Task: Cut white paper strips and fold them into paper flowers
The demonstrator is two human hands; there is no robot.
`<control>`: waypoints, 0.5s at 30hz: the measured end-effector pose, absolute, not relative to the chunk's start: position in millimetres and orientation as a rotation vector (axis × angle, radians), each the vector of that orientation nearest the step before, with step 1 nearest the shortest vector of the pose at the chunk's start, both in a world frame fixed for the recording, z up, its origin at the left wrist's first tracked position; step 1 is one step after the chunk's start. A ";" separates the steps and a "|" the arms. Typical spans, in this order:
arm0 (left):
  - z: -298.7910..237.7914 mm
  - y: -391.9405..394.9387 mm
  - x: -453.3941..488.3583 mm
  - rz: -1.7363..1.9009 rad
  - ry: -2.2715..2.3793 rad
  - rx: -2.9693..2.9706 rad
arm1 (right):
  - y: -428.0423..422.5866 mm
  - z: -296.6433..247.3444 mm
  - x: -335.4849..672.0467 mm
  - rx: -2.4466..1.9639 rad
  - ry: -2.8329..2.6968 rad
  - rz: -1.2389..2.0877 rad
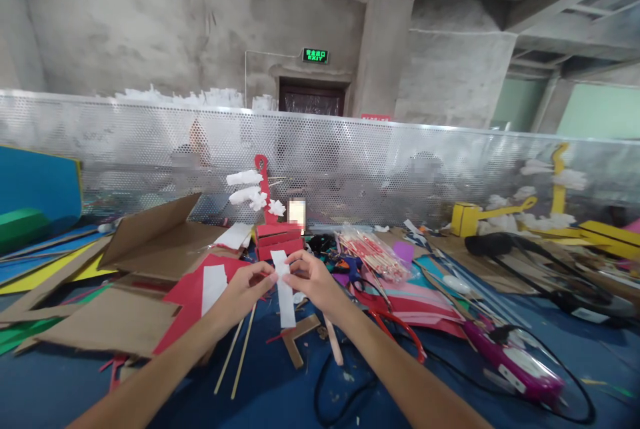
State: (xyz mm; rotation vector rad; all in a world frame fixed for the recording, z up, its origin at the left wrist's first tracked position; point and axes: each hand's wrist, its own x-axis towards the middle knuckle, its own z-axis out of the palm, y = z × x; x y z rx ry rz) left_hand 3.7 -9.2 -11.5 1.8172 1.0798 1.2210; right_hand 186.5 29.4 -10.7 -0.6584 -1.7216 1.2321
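Note:
A narrow strip of white paper [286,302] hangs upright in the middle of the view, above the blue table. My left hand [253,284] pinches its left edge between thumb and fingers. On the other edge, my right hand [311,282] grips it the same way, fingers curled. Just behind the strip stands a red box-shaped base [278,241] with a red upright [265,189] bearing white crumpled paper pieces [246,179]. Red paper [185,295] with a white rectangle [214,287] on it lies left of my left hand. Below the strip rests an L-shaped cardboard piece [299,341].
Cardboard sheets [110,322] cover the left side. Two thin wooden sticks [243,352] lie near my left forearm. To the right are a bag of red-and-white sticks [375,254], red-handled scissors [400,335], a purple power strip [515,362] and its black cord. A perforated metal screen [350,169] stands behind.

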 end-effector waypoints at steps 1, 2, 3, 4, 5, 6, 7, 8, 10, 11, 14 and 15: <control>-10.6 -9.9 3.5 1.225 1.070 1.809 | 29.2 -10.3 186.8 -0.658 -1.723 1.223; -9.9 -10.4 3.3 1.231 1.058 1.799 | 29.0 -9.8 187.2 -0.657 -1.727 1.216; -9.5 -10.7 3.1 1.232 1.044 1.789 | 28.9 -9.3 187.7 -0.656 -1.734 1.209; -9.6 -10.8 2.9 1.228 1.030 1.780 | 28.9 -8.9 188.1 -0.656 -1.744 1.202; -10.2 -10.6 2.8 1.221 1.016 1.771 | 29.0 -8.6 188.4 -0.658 -1.755 1.190; -11.1 -10.2 2.8 1.215 1.003 1.763 | 29.1 -8.5 188.5 -0.663 -1.767 1.174; -12.3 -9.7 2.9 1.209 0.995 1.757 | 29.4 -8.7 188.6 -0.669 -1.782 1.157; -13.5 -9.1 3.0 1.203 0.992 1.755 | 29.7 -9.0 188.5 -0.676 -1.795 1.141; -15.7 -8.1 3.6 1.194 0.990 1.757 | 30.2 -9.8 188.1 -0.681 -1.818 1.120; -16.4 -7.8 4.0 1.192 0.988 1.759 | 30.3 -10.1 187.9 -0.679 -1.828 1.120; -16.7 -7.8 5.4 1.183 0.972 1.761 | 29.4 -9.7 187.5 -0.678 -1.850 1.116; -16.3 -8.1 5.8 1.183 0.964 1.757 | 28.7 -9.2 187.6 -0.685 -1.856 1.108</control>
